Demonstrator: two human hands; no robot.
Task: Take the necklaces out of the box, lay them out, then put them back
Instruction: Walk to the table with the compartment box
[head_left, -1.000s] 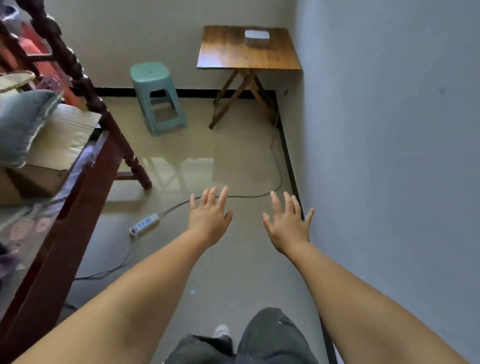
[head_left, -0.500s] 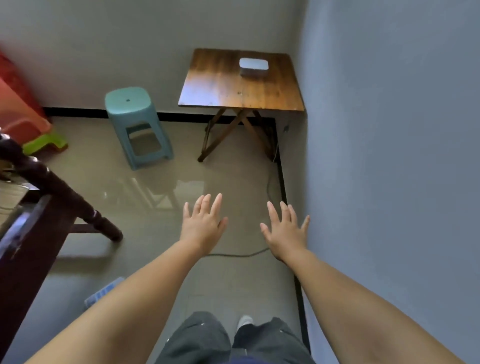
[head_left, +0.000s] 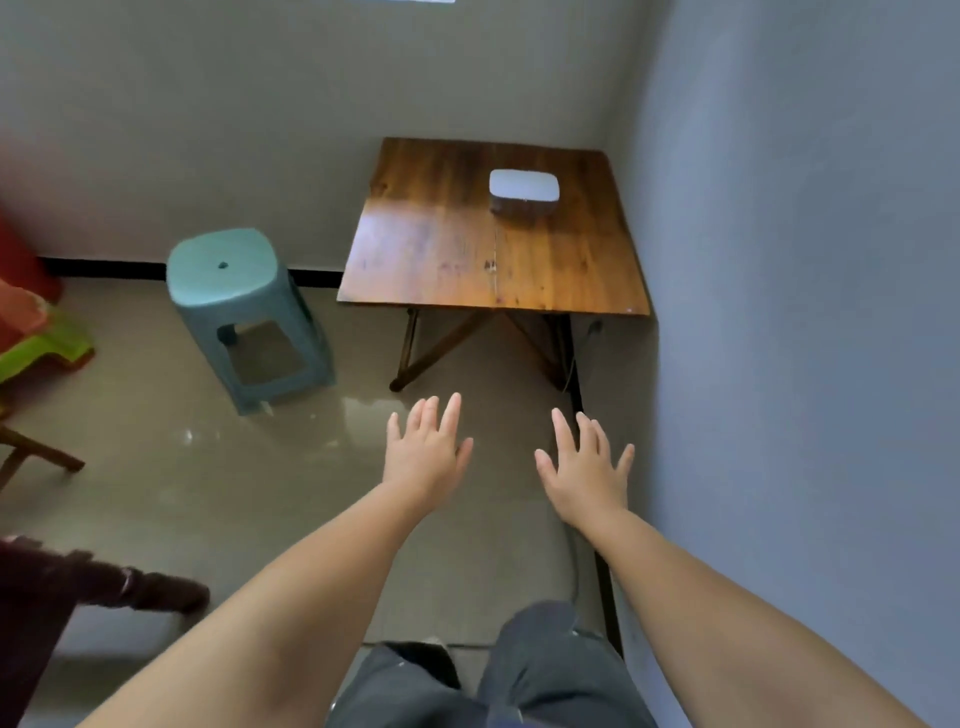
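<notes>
Head view, one frame.

Left hand (head_left: 426, 452): held out over the floor (head_left: 208, 493), palm down, fingers spread apart, holding nothing.

Right hand (head_left: 587, 470): held out beside the left, palm down, fingers likewise spread, holding nothing. The two hands were apart, neither touching anything.

Box (head_left: 523, 191): pale, with rounded corners and its lid down, standing on the far right part of the table (head_left: 441, 249), near the wall (head_left: 805, 260). It was well apart from both hands. No necklaces could be seen.

Table: wooden top with crossed folding legs, set in the corner of the room, against the right-hand wall.

Stool (head_left: 239, 306): teal plastic, standing on the floor just left of the table.

Floor: glossy, grey-beige, with reflections. A cable (head_left: 574, 566) ran along the black skirting at the foot of the right wall.

Dark trousers (head_left: 519, 675): the person's legs, at the bottom edge.

Dark wooden furniture leg (head_left: 130, 592): lower left, blurred.
</notes>
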